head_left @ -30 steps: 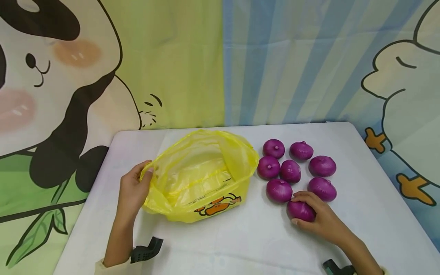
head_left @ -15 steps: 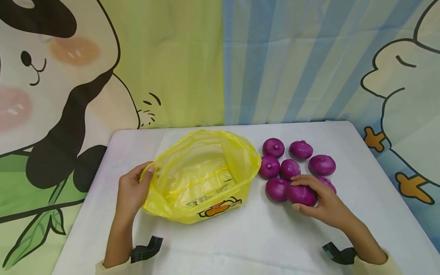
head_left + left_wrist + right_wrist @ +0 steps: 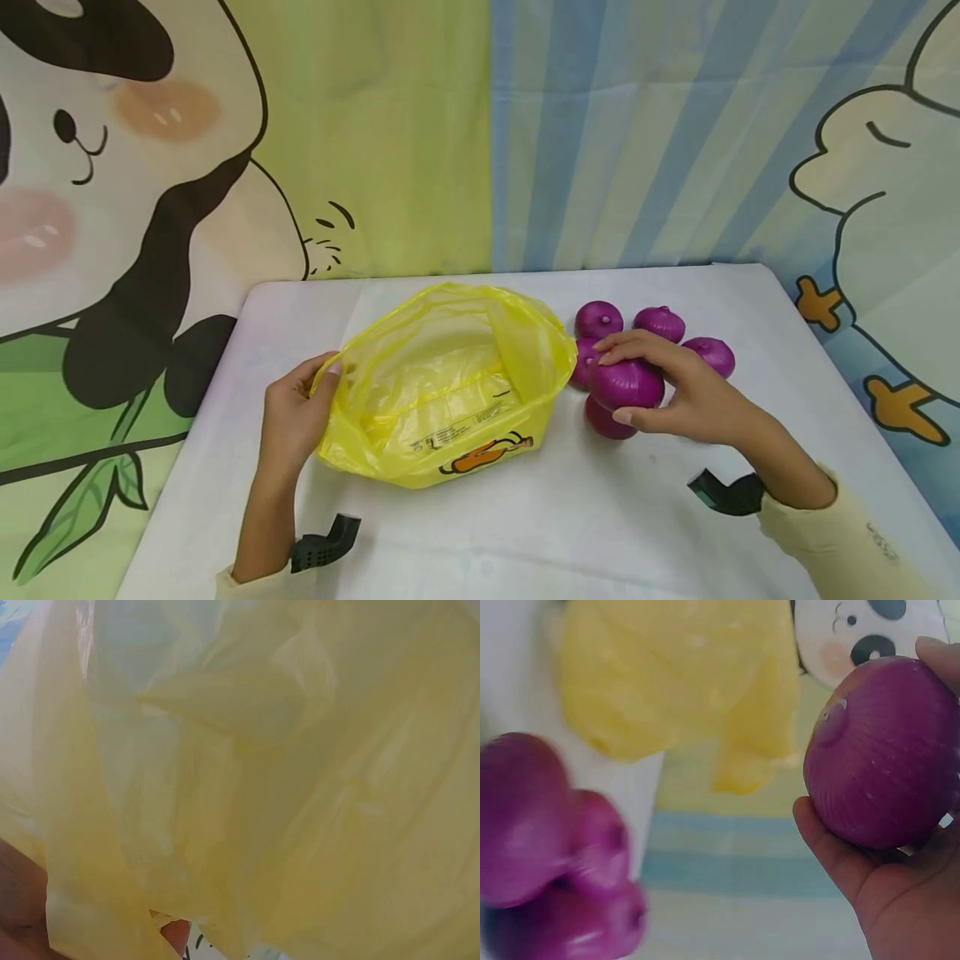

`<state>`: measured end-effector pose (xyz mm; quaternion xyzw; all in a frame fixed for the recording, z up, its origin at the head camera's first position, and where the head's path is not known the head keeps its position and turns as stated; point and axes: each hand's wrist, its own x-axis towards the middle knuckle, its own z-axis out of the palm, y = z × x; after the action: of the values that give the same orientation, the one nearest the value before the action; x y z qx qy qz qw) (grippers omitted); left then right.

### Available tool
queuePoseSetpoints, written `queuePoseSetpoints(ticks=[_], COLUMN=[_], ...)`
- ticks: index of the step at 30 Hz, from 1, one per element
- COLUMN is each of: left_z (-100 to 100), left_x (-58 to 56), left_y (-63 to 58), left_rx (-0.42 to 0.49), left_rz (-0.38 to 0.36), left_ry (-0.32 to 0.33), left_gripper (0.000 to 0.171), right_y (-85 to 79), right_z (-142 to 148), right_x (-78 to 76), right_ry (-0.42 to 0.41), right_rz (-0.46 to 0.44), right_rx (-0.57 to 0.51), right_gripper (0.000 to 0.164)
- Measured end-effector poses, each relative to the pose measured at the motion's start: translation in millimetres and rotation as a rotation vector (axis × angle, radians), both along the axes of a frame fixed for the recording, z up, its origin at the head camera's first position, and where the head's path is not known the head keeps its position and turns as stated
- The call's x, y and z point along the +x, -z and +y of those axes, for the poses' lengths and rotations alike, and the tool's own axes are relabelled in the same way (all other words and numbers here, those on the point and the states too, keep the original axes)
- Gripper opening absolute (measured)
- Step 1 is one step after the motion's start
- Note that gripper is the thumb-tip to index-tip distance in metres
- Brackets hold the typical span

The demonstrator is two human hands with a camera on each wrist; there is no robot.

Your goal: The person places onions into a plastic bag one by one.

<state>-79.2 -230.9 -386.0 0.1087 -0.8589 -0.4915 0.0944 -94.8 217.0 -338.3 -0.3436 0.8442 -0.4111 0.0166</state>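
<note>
My left hand (image 3: 300, 410) pinches the left rim of a yellow plastic bag (image 3: 442, 417), whose mouth gapes wide. No onion shows inside it. In the left wrist view the bag (image 3: 240, 787) fills nearly everything, with a bit of the hand (image 3: 21, 892) at the lower left. My right hand (image 3: 690, 392) grips a purple onion (image 3: 626, 385) between thumb and fingers, raised over the others. That same onion (image 3: 885, 754) appears sharply in the right wrist view, its stub end facing left. Several more onions lie beneath and behind it, partly hidden by the hand.
Loose onions stand right of the bag, among them one at the back (image 3: 598, 319), one beside it (image 3: 660, 322) and one farther right (image 3: 711, 356). Beneath is a white-covered table (image 3: 480, 542). A printed cartoon curtain (image 3: 405, 142) hangs behind.
My right hand has lifted the onion off the table and carried it up and left, over the other onions. The left hand keeps holding the bag's rim, almost still.
</note>
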Motion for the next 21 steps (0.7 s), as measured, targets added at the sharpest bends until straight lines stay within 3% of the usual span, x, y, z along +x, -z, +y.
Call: queuePoseSetpoints(ticks=[6, 11, 21], left_z=[1, 1, 1], left_x=[2.1, 1.4, 2.9], left_y=[0.9, 1.1, 1.3], left_rx=[0.009, 0.014, 0.043], left_rz=[0.005, 0.025, 0.042], left_ry=[0.006, 0.016, 0.051], left_gripper=[0.041, 0.041, 0.042], right_y=[-25.0, -37.1, -56.4], right_z=[-29, -56, -107], right_x=[-11.1, -20.8, -57.4], right_ry=[-0.122, -0.233, -0.42], right_rz=[-0.031, -0.004, -0.018], right_rx=[-0.004, -0.034, -0.15], right_gripper=[0.058, 0.055, 0.047])
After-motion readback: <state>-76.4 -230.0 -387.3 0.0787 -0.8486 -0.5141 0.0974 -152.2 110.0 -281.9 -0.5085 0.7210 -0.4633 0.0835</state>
